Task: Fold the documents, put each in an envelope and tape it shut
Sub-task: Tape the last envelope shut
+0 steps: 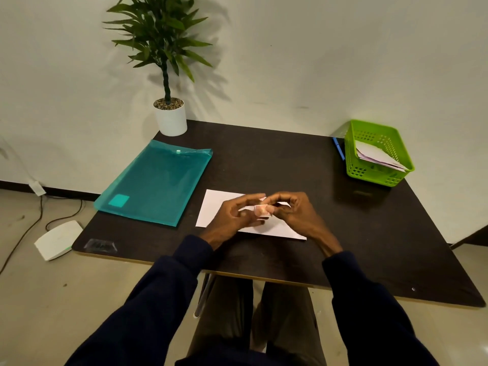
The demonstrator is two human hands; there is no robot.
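A white envelope [214, 207] lies flat on the dark table [277, 165], in front of me at the middle. Both hands hover just over it. My left hand [235, 217] holds a small roll of tape [262, 210] with a pinkish core between its fingers. My right hand [295, 210] meets it from the right and pinches at the roll's edge with thumb and forefinger. The hands hide the envelope's middle, so its flap cannot be seen.
A teal plastic document folder [155, 183] lies at the left of the table. A green basket [377, 154] with papers inside stands at the back right, a blue pen [338, 148] beside it. A potted plant [169, 112] stands at the back left corner.
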